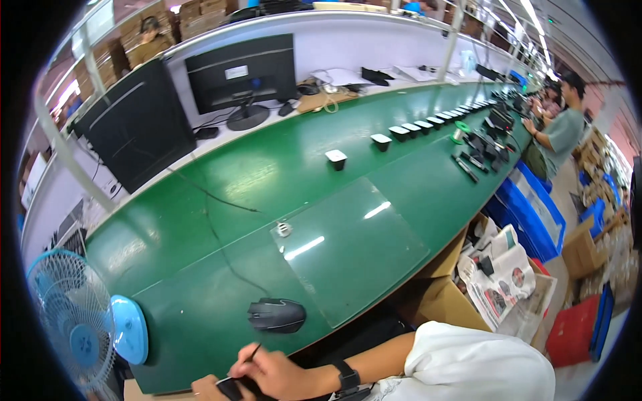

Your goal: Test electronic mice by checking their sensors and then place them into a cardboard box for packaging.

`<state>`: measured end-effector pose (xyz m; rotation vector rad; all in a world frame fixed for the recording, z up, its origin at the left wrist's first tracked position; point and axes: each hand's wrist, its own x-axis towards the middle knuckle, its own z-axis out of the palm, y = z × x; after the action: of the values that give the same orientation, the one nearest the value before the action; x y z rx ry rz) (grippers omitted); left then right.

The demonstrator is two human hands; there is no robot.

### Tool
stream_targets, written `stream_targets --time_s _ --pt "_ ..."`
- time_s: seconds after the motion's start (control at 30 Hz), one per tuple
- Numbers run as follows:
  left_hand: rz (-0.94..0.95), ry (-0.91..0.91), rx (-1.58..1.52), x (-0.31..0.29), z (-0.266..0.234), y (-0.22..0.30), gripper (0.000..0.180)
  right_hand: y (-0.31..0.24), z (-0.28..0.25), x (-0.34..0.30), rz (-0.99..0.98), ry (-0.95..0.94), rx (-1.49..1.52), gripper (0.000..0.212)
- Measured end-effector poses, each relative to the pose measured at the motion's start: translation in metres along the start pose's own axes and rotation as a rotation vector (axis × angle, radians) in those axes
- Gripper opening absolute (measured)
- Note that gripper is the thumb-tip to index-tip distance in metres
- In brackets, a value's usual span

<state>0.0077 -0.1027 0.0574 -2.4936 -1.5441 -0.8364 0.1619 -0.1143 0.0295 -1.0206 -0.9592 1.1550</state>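
Observation:
My right hand [273,375], with a black watch band on its wrist, is at the lower edge with its fingers closed round a thin dark stick-like thing [253,352]. Close beside it is my left hand [208,387], mostly cut off by the edge of the picture. Its fingers are closed on a small black object [231,389], which touches or nearly touches my right hand; its kind is hard to make out. Just beyond my hands a black computer mouse [277,315] lies on the green table [194,294], its cable running away toward the monitors.
A blue fan [80,334] stands at the left. Small black boxes with white tops [336,159] form a row along the table. A clear sheet [354,254] lies mid-table. Two monitors [242,73] stand behind. Cartons with newspaper [498,277] are at right, where people [562,130] work farther off.

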Motion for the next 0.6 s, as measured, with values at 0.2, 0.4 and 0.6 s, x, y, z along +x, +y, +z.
stream_targets --time_s 0.2,0.4,0.6 --pt "-0.467 0.327 0.072 -0.07 -0.071 -0.133 0.016 -0.066 -0.134 0.052 0.114 -0.54 -0.777 0.024" --pt "-1.004 0.212 0.195 -0.228 -0.108 -0.313 0.023 -0.083 -0.359 0.189 0.025 -0.071 -1.352 0.02" --pt "-1.391 -0.055 0.358 -0.34 -0.07 -0.393 0.041 -0.017 -0.546 0.308 -0.375 -0.051 -1.685 0.04"
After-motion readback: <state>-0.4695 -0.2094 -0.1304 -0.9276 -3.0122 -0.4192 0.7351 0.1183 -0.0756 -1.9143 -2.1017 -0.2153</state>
